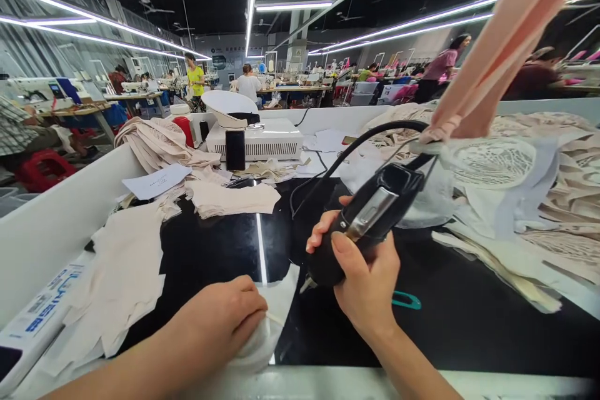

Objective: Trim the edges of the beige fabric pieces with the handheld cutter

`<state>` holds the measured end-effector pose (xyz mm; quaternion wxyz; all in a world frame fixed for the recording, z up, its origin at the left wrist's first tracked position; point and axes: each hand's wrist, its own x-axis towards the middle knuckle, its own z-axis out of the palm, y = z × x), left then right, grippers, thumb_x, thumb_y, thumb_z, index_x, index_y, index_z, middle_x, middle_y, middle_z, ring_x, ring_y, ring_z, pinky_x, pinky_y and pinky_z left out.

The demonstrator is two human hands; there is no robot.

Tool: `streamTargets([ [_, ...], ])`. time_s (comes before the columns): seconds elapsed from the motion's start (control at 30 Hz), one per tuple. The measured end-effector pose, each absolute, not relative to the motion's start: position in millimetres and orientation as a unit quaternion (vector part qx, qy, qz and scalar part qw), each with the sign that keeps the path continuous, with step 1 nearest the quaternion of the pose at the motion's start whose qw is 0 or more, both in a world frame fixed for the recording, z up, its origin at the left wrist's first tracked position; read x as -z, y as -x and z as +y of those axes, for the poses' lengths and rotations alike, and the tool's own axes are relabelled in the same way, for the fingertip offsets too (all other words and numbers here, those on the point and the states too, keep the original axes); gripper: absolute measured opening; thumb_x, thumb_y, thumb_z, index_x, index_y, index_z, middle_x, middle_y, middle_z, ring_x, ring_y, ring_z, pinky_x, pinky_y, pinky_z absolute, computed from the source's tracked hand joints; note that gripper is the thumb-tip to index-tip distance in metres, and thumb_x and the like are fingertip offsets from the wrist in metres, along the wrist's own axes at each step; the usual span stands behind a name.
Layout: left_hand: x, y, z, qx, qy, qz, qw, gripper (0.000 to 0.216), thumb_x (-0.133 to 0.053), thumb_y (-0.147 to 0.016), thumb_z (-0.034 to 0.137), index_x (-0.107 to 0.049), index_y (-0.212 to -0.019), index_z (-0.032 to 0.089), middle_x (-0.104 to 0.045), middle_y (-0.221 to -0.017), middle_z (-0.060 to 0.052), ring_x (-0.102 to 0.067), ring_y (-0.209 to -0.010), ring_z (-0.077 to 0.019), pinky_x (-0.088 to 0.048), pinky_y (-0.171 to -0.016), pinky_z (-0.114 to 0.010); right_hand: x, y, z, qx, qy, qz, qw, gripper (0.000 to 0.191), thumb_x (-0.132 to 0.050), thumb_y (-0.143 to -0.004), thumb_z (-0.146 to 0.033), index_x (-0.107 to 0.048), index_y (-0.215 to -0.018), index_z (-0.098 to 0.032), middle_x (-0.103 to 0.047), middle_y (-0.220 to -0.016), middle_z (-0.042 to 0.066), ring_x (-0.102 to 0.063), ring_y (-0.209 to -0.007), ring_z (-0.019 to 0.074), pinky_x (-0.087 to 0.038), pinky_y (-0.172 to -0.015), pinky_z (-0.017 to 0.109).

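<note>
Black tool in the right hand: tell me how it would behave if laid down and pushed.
The black tool is probably fairly heavy, given its bulk and metal plate. Its rounded shape could roll or slide on the glossy tabletop. The arched cable might tug it.

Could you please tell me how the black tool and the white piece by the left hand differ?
The black tool is bulky, while the white piece is thin. The tool is held up in the right hand; the piece lies on the dark tabletop at the left hand. Each has a hand on it.
</note>
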<state>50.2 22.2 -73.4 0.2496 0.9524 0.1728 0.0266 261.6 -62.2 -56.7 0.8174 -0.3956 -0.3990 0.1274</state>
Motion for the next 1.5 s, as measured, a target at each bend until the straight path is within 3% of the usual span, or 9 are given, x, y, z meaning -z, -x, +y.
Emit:
streamTargets([
  [0.1,62,-67,34,-0.029,-0.968,0.156,0.195,0.010,-0.066,-0.110,0.015,-0.073,-0.116,0.019,-0.075,-0.117,-0.008,-0.075,-0.108,-0.0276,-0.061,-0.096,-0.038,58,-259,-58,-0.131,0.395,-0.398,0.817,0.038,-0.091,-0.091,-0.039,-0.068,-0.120,-0.032,-0.075,-0.088,-0.005,-0.070,-0.063,0.0128,-0.064,-0.060,0.025],
  [0.23,64,-90,51,-0.069,-0.960,0.060,0.264,0.028,-0.084,-0.103,0.020,-0.067,-0.125,0.021,-0.074,-0.137,-0.010,-0.067,-0.137,-0.0298,-0.054,-0.121,-0.043,59,-256,-53,-0.128,0.391,-0.402,0.818,0.033,-0.090,-0.091,-0.036,-0.070,-0.117,-0.032,-0.075,-0.088,-0.006,-0.070,-0.062,0.0120,-0.064,-0.059,0.024],
  [0.33,72,-102,61,-0.048,-0.952,0.017,0.301,0.038,-0.093,-0.097,0.030,-0.067,-0.124,0.023,-0.071,-0.148,-0.012,-0.057,-0.154,-0.0322,-0.047,-0.130,-0.046,60,-254,-52,-0.133,0.384,-0.403,0.820,0.030,-0.089,-0.091,-0.035,-0.072,-0.115,-0.031,-0.075,-0.087,-0.005,-0.071,-0.062,0.0117,-0.065,-0.059,0.023],
  [0.5,82,-102,68,0.009,-0.950,0.019,0.310,0.038,-0.088,-0.101,0.044,-0.067,-0.128,0.026,-0.072,-0.149,-0.010,-0.048,-0.164,-0.0350,-0.031,-0.140,-0.058,60,-252,-52,-0.138,0.381,-0.399,0.823,0.026,-0.090,-0.090,-0.033,-0.072,-0.108,-0.031,-0.076,-0.086,-0.005,-0.072,-0.063,0.0116,-0.066,-0.060,0.023],
  [0.83,80,-97,70,0.044,-0.947,0.036,0.316,0.044,-0.088,-0.099,0.053,-0.068,-0.129,0.027,-0.071,-0.154,-0.010,-0.033,-0.172,-0.0365,-0.017,-0.141,-0.072,60,-249,-52,-0.136,0.391,-0.400,0.817,0.026,-0.089,-0.089,-0.030,-0.072,-0.109,-0.030,-0.078,-0.086,-0.005,-0.072,-0.063,0.0119,-0.066,-0.061,0.022],
  [1.0,79,-95,69,0.051,-0.951,0.039,0.304,0.054,-0.090,-0.099,0.049,-0.065,-0.142,0.029,-0.069,-0.158,-0.009,-0.030,-0.173,-0.0373,-0.012,-0.140,-0.076,59,-249,-52,-0.134,0.391,-0.404,0.816,0.024,-0.087,-0.089,-0.029,-0.071,-0.107,-0.030,-0.077,-0.086,-0.006,-0.072,-0.062,0.0117,-0.066,-0.060,0.023],
  [1.2,74,-95,67,0.059,-0.956,0.034,0.287,0.042,-0.089,-0.100,0.043,-0.068,-0.134,0.028,-0.069,-0.160,-0.009,-0.030,-0.173,-0.0391,-0.012,-0.137,-0.080,57,-248,-53,-0.142,0.396,-0.400,0.815,0.029,-0.089,-0.089,-0.031,-0.069,-0.110,-0.029,-0.076,-0.085,-0.005,-0.071,-0.062,0.0132,-0.066,-0.059,0.025],
  [1.5,75,-95,67,0.051,-0.959,0.038,0.277,0.044,-0.091,-0.098,0.047,-0.069,-0.130,0.027,-0.070,-0.158,-0.010,-0.034,-0.171,-0.0400,-0.015,-0.138,-0.079,54,-252,-50,-0.124,0.407,-0.385,0.819,0.029,-0.088,-0.089,-0.034,-0.067,-0.108,-0.029,-0.074,-0.086,-0.005,-0.070,-0.062,0.0134,-0.063,-0.058,0.026],
])
